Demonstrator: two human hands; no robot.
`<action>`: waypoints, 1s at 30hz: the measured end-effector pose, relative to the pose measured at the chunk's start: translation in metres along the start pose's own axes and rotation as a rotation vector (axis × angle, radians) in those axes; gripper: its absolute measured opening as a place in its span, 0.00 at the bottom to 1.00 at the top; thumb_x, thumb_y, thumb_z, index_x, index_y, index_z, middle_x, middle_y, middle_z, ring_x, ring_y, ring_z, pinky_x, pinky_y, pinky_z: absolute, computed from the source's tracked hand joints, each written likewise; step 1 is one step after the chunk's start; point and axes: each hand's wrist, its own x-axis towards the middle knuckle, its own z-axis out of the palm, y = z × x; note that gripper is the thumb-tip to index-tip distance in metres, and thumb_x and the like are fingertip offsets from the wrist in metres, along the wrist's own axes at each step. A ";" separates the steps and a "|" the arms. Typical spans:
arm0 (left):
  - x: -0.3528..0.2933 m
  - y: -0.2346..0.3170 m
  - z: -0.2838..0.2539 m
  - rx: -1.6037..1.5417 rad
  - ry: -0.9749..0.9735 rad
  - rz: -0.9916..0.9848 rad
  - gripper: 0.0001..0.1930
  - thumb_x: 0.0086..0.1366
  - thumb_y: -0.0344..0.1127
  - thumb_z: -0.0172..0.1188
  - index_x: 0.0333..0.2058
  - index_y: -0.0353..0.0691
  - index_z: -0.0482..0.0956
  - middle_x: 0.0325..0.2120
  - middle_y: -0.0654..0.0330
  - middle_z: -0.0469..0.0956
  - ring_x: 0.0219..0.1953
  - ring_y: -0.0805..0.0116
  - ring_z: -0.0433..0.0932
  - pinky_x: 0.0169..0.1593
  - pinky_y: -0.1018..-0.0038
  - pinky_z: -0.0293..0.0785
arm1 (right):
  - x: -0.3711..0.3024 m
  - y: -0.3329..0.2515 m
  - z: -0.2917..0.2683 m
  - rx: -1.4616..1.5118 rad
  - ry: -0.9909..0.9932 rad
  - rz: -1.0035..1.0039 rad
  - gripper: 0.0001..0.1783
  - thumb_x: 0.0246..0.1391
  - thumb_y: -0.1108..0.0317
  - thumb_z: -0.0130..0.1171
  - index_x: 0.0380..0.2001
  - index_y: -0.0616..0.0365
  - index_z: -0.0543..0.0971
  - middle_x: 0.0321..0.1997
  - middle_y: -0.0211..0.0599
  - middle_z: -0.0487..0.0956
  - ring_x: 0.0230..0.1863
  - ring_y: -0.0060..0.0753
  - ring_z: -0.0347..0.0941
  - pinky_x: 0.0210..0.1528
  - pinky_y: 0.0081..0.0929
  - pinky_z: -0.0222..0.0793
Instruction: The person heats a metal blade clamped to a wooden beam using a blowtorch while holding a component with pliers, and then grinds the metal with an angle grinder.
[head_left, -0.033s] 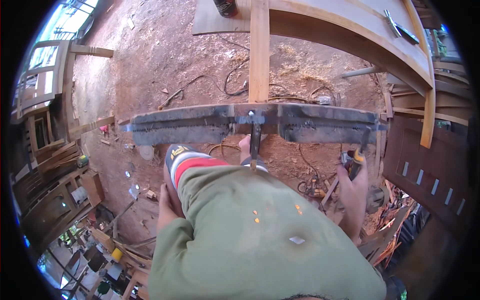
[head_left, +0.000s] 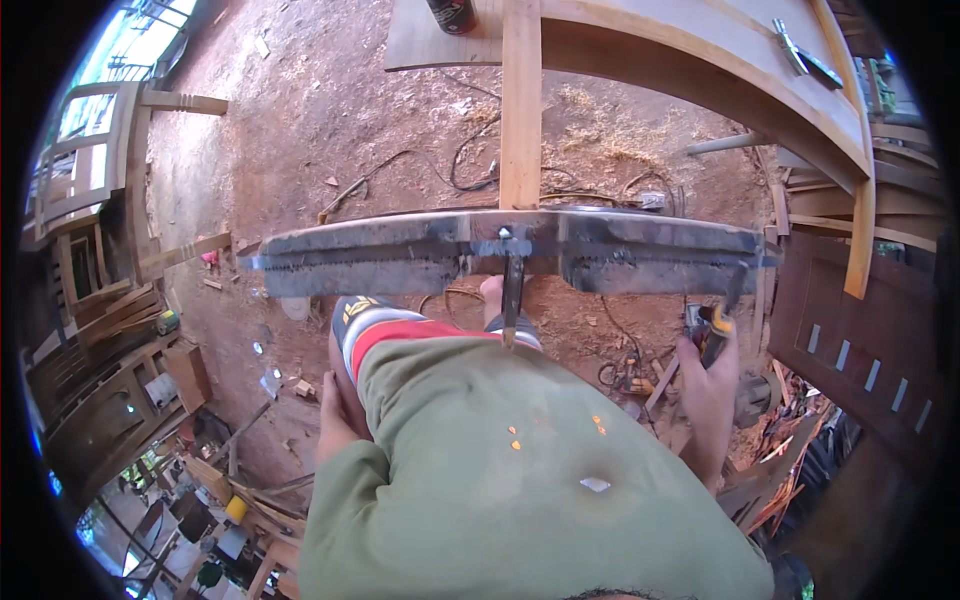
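Note:
In front of my body a long, dark, gently curved bar (head_left: 370, 236) stretches across the view, with a jagged, saw-like toothed edge along its near side. A dark upright handle (head_left: 513, 290) stands at its middle, below a small bright bolt. My right hand (head_left: 710, 385) is closed around a tool with a black and yellow handle (head_left: 717, 335). The tool's dark, blurred shaft reaches up to the bar's right end; its kind cannot be made out. My left hand (head_left: 335, 408) lies against my left thigh, fingers stretched along it and partly hidden, holding nothing visible.
A pale wooden frame (head_left: 690, 60) with a curved rail stands ahead; a metal tool (head_left: 805, 55) and a dark can (head_left: 452, 15) lie on it. Cables (head_left: 405, 155) and shavings cover the earthen floor. Wooden furniture parts (head_left: 110, 340) stack at left, a brown panel (head_left: 850, 335) at right.
The bar and surroundings sit slightly lower and further right in view. My right hand still grips the tool at the bar's right end, and my left hand stays by the thigh.

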 end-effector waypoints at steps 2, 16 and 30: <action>-0.008 -0.001 -0.003 0.006 -0.005 -0.031 0.37 0.61 0.54 0.61 0.59 0.29 0.73 0.58 0.43 0.74 0.60 0.47 0.72 0.60 0.55 0.69 | 0.003 0.008 0.004 0.033 -0.004 -0.026 0.20 0.57 0.76 0.60 0.52 0.61 0.70 0.34 0.27 0.69 0.34 0.19 0.66 0.36 0.22 0.65; -0.049 -0.033 -0.026 0.021 0.020 -0.228 0.37 0.61 0.54 0.61 0.61 0.31 0.71 0.60 0.43 0.73 0.62 0.45 0.70 0.61 0.52 0.67 | 0.006 0.031 0.003 0.234 -0.132 -0.056 0.17 0.63 0.78 0.55 0.55 0.62 0.68 0.46 0.29 0.74 0.44 0.22 0.69 0.48 0.22 0.65; -0.021 -0.002 -0.014 0.075 -0.027 -0.200 0.38 0.60 0.54 0.61 0.63 0.32 0.70 0.61 0.44 0.71 0.63 0.44 0.68 0.62 0.50 0.65 | 0.005 0.023 0.009 0.132 -0.071 -0.068 0.11 0.62 0.76 0.56 0.47 0.62 0.72 0.41 0.27 0.73 0.42 0.21 0.68 0.47 0.22 0.65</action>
